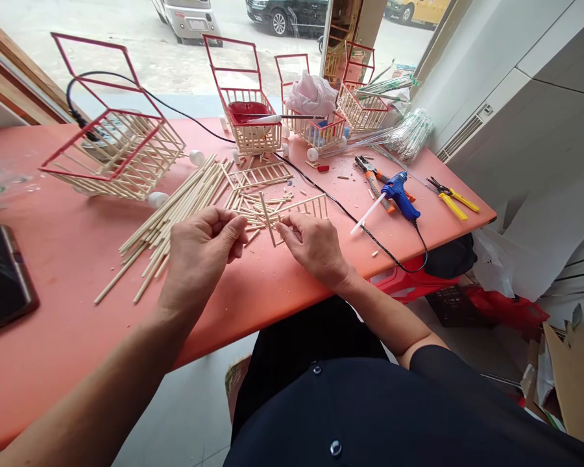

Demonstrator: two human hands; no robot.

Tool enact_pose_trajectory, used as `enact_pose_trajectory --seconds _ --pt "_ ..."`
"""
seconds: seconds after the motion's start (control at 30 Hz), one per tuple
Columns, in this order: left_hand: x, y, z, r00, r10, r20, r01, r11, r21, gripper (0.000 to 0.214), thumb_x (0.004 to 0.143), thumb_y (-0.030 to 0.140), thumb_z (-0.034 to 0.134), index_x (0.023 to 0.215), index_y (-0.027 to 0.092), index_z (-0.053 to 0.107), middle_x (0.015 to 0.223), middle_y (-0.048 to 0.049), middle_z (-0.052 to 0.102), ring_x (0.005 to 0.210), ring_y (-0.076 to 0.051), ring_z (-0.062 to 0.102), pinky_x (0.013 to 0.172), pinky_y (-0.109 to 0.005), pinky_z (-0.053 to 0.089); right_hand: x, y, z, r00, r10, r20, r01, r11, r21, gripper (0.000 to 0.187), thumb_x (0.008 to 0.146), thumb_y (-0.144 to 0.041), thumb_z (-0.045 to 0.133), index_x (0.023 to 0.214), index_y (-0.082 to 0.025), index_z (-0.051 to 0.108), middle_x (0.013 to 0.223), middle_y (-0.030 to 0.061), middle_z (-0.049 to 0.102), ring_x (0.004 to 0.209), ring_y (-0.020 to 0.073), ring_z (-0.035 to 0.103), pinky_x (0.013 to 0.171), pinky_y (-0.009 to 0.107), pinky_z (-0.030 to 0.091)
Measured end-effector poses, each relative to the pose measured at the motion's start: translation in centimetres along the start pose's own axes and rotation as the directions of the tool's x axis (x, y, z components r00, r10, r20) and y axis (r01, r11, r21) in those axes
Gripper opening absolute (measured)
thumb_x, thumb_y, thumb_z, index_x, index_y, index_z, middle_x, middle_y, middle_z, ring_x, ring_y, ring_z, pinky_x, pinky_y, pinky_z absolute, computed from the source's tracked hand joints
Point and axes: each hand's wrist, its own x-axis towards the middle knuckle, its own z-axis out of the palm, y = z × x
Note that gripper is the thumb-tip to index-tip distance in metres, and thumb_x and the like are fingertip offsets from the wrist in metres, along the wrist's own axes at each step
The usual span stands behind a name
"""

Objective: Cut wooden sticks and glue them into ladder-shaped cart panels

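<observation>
My right hand (pixel 317 248) grips a small ladder-like frame of wooden sticks (pixel 267 220), its rungs showing beyond the fingers. My left hand (pixel 202 251) is closed in a pinch just left of that frame, apart from it; what lies between its fingertips, if anything, I cannot make out. Beyond my hands is a scatter of short stick pieces (pixel 260 211). Another ladder-like stick panel (pixel 261 175) lies flat behind them. A bundle of long wooden sticks (pixel 175 211) spreads out beside my left hand.
Small stick-built carts with red trim, one at left (pixel 111 172), one in the middle (pixel 253 136), line the back. On the right lie a blue glue gun (pixel 403 198) with its cord, orange-handled pliers (pixel 370 175) and yellow-handled cutters (pixel 453 200). A phone (pixel 4 279) rests at far left.
</observation>
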Motion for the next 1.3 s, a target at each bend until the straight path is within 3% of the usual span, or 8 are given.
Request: enact_pose_trajectory --seconds 0.13,0.23,0.3,0.47,0.7,1.13,1.3 --pt "0.3 0.0 0.6 0.996 0.068 0.055 -0.073 0.992 0.105 0.035 0.099 0.052 0.07 0.081 0.022 0.072 0.077 -0.0033 0.072 0.065 -0.016 0.064 0.062 -0.029 0.051 -0.1 -0.3 -0.1 1.0 0.001 0.026 0.0 1.0 -0.027 0.021 0.113 -0.033 0.064 0.102 -0.019 0.075 0.092 0.0045 0.078 0.083 0.0181 0.067 0.076 0.03 0.036" --pt "0.5 -0.1 1.2 0.993 0.11 0.047 -0.115 0.986 0.121 0.03 0.09 0.05 0.081 0.096 0.021 0.079 0.09 -0.0045 0.08 0.081 -0.019 0.072 0.075 -0.029 0.056 -0.1 -0.4 -0.2 0.999 0.001 0.048 0.001 0.999 -0.042 0.023 0.114 -0.035 0.064 0.103 -0.019 0.075 0.091 0.0046 0.079 0.084 0.0187 0.068 0.075 0.03 0.035" --pt "0.5 -0.1 1.5 0.991 0.129 0.03 -0.132 0.981 0.139 0.028 0.085 0.047 0.086 0.095 0.022 0.082 0.093 -0.0043 0.082 0.085 -0.02 0.074 0.078 -0.03 0.056 -0.1 -0.5 -0.3 0.998 -0.001 0.059 0.004 0.999 -0.047 0.023 0.114 -0.035 0.063 0.103 -0.019 0.075 0.091 0.0045 0.078 0.084 0.019 0.068 0.075 0.03 0.035" --pt "0.3 0.0 1.8 0.985 0.169 -0.042 -0.158 0.969 0.192 0.015 0.083 0.038 0.082 0.081 0.022 0.082 0.078 -0.0012 0.077 0.074 -0.018 0.068 0.072 -0.03 0.054 -0.2 -0.6 -0.1 0.998 -0.012 0.054 0.014 0.999 -0.032 0.022 0.114 -0.034 0.063 0.103 -0.018 0.074 0.092 0.0051 0.078 0.087 0.0196 0.069 0.074 0.03 0.034" --pt "0.1 -0.1 2.0 0.989 0.123 -0.085 -0.111 0.985 0.132 0.015 0.082 0.034 0.082 0.075 0.022 0.077 0.068 0.0014 0.067 0.064 -0.014 0.055 0.061 -0.029 0.044 -0.3 -0.5 0.2 0.998 -0.055 0.034 0.055 0.998 0.019 0.026 0.116 -0.036 0.058 0.1 -0.019 0.069 0.09 0.0046 0.075 0.084 0.0193 0.066 0.075 0.031 0.034" --pt "-0.3 -0.5 2.2 0.982 0.142 -0.125 -0.128 0.985 0.112 0.014 0.082 0.031 0.082 0.074 0.021 0.076 0.062 0.0035 0.062 0.058 -0.011 0.05 0.055 -0.028 0.038 -0.1 -0.6 0.3 0.992 -0.097 0.081 0.092 0.994 0.059 0.028 0.117 -0.032 0.051 0.094 -0.02 0.062 0.094 0.006 0.075 0.084 0.0191 0.063 0.076 0.031 0.036" --pt "-0.4 -0.1 2.3 0.983 0.141 -0.116 -0.133 0.988 0.08 0.011 0.082 0.026 0.081 0.074 0.02 0.076 0.059 0.0032 0.065 0.053 -0.011 0.055 0.052 -0.026 0.043 -0.1 -0.5 0.3 0.992 -0.102 0.078 0.097 0.993 0.065 0.029 0.117 -0.032 0.051 0.093 -0.02 0.062 0.094 0.006 0.075 0.083 0.0185 0.062 0.076 0.031 0.036"
